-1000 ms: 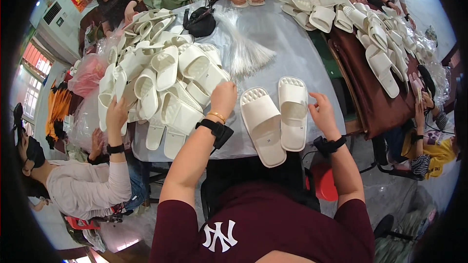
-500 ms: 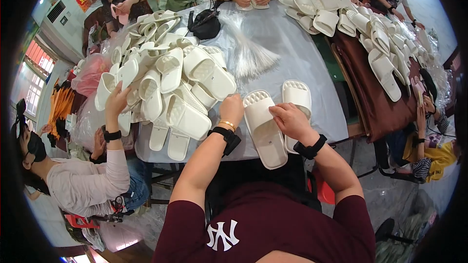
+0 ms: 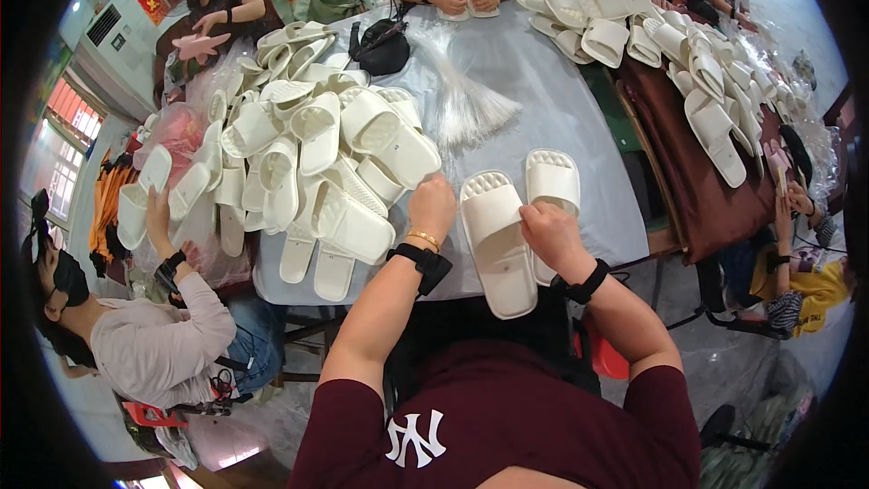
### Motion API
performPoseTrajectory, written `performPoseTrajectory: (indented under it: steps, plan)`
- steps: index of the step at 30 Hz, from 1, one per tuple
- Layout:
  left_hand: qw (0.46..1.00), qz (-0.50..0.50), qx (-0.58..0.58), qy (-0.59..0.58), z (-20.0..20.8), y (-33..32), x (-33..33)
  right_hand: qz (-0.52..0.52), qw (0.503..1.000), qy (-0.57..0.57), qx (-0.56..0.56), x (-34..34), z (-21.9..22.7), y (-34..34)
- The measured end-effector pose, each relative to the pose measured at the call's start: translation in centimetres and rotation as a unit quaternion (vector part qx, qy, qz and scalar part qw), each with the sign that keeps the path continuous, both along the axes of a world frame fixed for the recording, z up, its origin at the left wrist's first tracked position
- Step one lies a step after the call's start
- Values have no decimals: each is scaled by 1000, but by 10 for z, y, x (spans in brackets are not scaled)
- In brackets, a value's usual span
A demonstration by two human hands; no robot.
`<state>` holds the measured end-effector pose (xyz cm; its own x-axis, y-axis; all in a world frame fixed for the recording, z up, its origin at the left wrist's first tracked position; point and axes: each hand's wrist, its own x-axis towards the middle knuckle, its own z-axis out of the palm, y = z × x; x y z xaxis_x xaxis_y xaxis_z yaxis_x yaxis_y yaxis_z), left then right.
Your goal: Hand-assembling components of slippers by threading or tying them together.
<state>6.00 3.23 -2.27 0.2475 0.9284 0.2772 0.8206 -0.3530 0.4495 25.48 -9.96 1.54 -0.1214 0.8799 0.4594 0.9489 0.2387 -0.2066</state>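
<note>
Two cream-white slide slippers with quilted footbeds lie side by side at the table's near edge. The nearer slipper (image 3: 507,276) overhangs the edge; the other slipper (image 3: 554,172) sits just right of it, partly covered by my hand. My right hand (image 3: 554,237) is closed, its fingertips pinching at the inner edge of the nearer slipper's strap. My left hand (image 3: 432,206) is closed in a fist left of the pair, beside the slipper pile (image 3: 317,154). Whatever its fingers hold is hidden.
A fanned bundle of thin clear strands (image 3: 471,95) and a black pouch (image 3: 380,43) lie on the grey-covered table (image 3: 579,109). More slippers (image 3: 715,131) are heaped at the right. Co-workers sit around; one at left holds a slipper pair (image 3: 149,195).
Both my hands and the slipper pair sit slightly farther right. The left co-worker's hand has moved left with a slipper pair, away from the pile. A far-left person has lowered a pink piece.
</note>
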Motion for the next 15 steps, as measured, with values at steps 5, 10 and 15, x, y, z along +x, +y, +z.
performPoseTrajectory:
  steps: [5, 10, 15]
  plan:
    - [999, 2, -3, -32, 26, -8, -7, -3, 999, 27, -33, 0, 9, 0]
    - [985, -40, -89, -142, 31, -7, -18, 16, 985, 153, -80, -2, 34, 4]
    - [896, -119, -315, -290, 51, -33, -3, 100, 960, 258, -40, -31, 35, 19]
